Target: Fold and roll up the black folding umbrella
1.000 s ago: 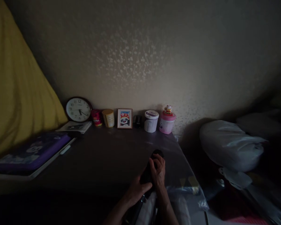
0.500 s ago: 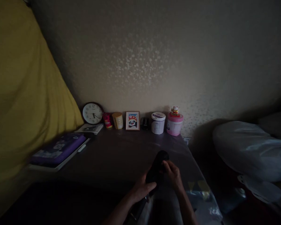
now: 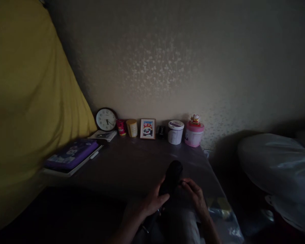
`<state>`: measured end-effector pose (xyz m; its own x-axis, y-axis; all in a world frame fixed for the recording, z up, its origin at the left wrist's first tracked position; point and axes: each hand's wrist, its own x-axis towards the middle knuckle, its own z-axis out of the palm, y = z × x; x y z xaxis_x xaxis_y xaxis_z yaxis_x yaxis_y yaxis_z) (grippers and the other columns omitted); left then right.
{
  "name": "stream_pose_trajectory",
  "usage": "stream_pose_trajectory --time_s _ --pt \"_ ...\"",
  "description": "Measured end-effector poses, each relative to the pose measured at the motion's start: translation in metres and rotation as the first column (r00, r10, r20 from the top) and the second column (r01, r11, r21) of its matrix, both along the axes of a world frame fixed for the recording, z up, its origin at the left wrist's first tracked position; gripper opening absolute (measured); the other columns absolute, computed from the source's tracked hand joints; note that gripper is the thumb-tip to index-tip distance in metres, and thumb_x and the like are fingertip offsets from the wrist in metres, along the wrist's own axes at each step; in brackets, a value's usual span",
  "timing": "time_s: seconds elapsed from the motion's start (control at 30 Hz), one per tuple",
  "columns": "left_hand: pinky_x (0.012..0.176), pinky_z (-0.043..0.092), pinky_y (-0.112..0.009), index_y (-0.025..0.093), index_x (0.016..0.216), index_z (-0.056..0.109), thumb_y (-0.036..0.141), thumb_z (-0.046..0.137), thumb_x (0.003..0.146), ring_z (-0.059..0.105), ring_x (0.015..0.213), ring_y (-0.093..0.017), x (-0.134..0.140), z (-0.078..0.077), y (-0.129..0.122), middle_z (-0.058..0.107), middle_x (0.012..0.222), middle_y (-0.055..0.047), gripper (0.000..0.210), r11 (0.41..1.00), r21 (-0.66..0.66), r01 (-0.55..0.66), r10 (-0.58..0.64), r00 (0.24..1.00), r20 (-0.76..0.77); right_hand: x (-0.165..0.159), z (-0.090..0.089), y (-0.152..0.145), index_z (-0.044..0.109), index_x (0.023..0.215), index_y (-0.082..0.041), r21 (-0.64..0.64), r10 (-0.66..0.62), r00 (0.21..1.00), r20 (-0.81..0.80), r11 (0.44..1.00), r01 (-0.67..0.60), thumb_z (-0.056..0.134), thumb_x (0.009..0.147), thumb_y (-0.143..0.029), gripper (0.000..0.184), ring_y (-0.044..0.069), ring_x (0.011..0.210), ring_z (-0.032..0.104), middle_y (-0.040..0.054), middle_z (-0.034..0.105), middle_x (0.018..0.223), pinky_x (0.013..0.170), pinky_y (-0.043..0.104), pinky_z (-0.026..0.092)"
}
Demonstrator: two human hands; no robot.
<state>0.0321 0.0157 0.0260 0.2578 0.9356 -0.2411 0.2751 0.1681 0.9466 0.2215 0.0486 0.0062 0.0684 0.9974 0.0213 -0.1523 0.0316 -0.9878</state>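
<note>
A dark, long bundle with a rounded top, which looks like a folded black umbrella (image 3: 173, 174), is held tilted above the near part of the table. My left hand (image 3: 154, 200) is wrapped round its middle from the left, thumb across the front. At its right side, my right hand (image 3: 194, 193) pinches a small dark piece, perhaps a strap; the dim light hides the details. Thin shiny metal bits show below my left hand. The bundle's lower end is lost in shadow.
Along the wall stand a clock (image 3: 106, 119), a red can (image 3: 121, 127), a yellow-lidded tub (image 3: 132, 128), a panda picture frame (image 3: 147, 128), a white tub (image 3: 176, 133) and a pink tub (image 3: 194, 136). A purple case (image 3: 72, 154) lies left on the table (image 3: 132, 162). White bags (image 3: 277, 166) lie right.
My right hand has drawn slightly away to the right from the black umbrella, still pinching. My left hand keeps its hold. The whole view has shifted a little.
</note>
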Motion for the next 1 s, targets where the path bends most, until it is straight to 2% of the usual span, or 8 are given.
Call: stream_pose_trajectory --time_s 0.1,0.17,0.23,0.3,0.43,0.63,0.8,1.0 --pt "0.044 0.048 -0.023 0.031 0.140 0.011 0.035 0.045 0.079 0.058 0.052 -0.009 0.002 -0.009 0.003 0.056 0.119 -0.009 0.069 0.999 0.048 -0.010 0.013 0.998 -0.056 0.005 -0.001 -0.006 0.067 0.078 -0.020 0.011 0.011 1.000 0.013 1.000 -0.012 0.070 0.061 -0.046 0.032 0.018 0.067 0.057 0.0017 0.063 0.069 0.063 0.027 0.045" --pt "0.067 0.053 -0.030 0.028 0.139 0.016 0.033 0.049 0.077 0.063 0.076 -0.016 0.004 -0.014 0.005 0.047 0.131 -0.008 0.071 0.991 0.130 -0.016 0.030 0.994 -0.103 0.003 0.000 -0.005 0.067 0.081 -0.020 0.041 0.057 0.998 0.042 0.997 -0.058 0.068 0.065 -0.045 0.030 0.017 0.069 0.056 0.0014 0.063 0.072 0.066 0.027 0.044" --pt "0.095 0.040 -0.034 0.024 0.138 0.023 0.029 0.054 0.073 0.051 0.112 -0.021 0.006 -0.017 0.006 0.035 0.140 -0.006 0.072 0.974 0.226 -0.012 0.047 0.987 -0.152 -0.001 0.003 0.000 0.067 0.082 -0.020 0.071 0.110 0.991 0.073 0.991 -0.115 0.066 0.067 -0.044 0.028 0.016 0.068 0.055 0.0006 0.062 0.072 0.067 0.026 0.043" --pt "0.106 0.027 -0.033 0.021 0.138 0.026 0.025 0.055 0.070 0.034 0.127 -0.021 0.007 -0.019 0.007 0.034 0.142 -0.004 0.073 0.956 0.293 0.005 0.058 0.977 -0.205 -0.007 0.007 0.007 0.067 0.081 -0.020 0.103 0.171 0.979 0.110 0.978 -0.183 0.065 0.068 -0.043 0.026 0.016 0.072 0.054 0.0008 0.062 0.077 0.069 0.026 0.043" --pt "0.105 0.028 -0.036 0.022 0.138 0.023 0.025 0.053 0.071 0.036 0.126 -0.023 0.011 -0.025 0.006 0.035 0.141 -0.007 0.073 0.937 0.347 0.033 0.081 0.948 -0.308 -0.014 0.012 0.022 0.067 0.083 -0.021 0.092 0.289 0.933 0.216 0.945 -0.314 0.061 0.072 -0.040 0.023 0.015 0.074 0.054 0.0011 0.062 0.082 0.069 0.025 0.043" --pt "0.103 0.029 -0.036 0.021 0.139 0.023 0.022 0.053 0.070 0.034 0.127 -0.025 0.017 -0.036 0.005 0.035 0.140 -0.010 0.075 0.918 0.394 0.038 0.131 0.910 -0.393 -0.018 0.011 0.039 0.067 0.083 -0.023 0.136 0.312 0.819 0.481 0.897 -0.421 0.050 0.079 -0.033 0.021 0.016 0.076 0.055 0.0016 0.061 0.084 0.066 0.025 0.042" --pt "0.105 0.028 -0.034 0.017 0.141 -0.001 0.019 0.051 0.071 0.028 0.131 -0.021 0.019 -0.036 0.002 0.019 0.147 -0.009 0.087 0.897 0.438 0.064 0.137 0.901 -0.412 -0.027 0.004 0.048 0.066 0.082 -0.023 0.195 0.157 0.726 0.670 0.906 -0.376 0.053 0.074 -0.024 0.015 0.017 0.075 0.057 0.0010 0.063 0.080 0.069 0.027 0.041" --pt "0.101 0.034 -0.035 0.026 0.140 0.015 0.019 0.052 0.070 0.035 0.127 -0.025 0.017 -0.026 0.001 0.029 0.144 -0.007 0.080 0.889 0.444 0.114 0.103 0.894 -0.436 -0.035 -0.001 0.046 0.061 0.075 -0.018 0.212 -0.043 0.557 0.830 0.947 -0.242 0.049 0.070 -0.016 0.014 0.016 0.073 0.056 0.0042 0.060 0.079 0.067 0.026 0.042"
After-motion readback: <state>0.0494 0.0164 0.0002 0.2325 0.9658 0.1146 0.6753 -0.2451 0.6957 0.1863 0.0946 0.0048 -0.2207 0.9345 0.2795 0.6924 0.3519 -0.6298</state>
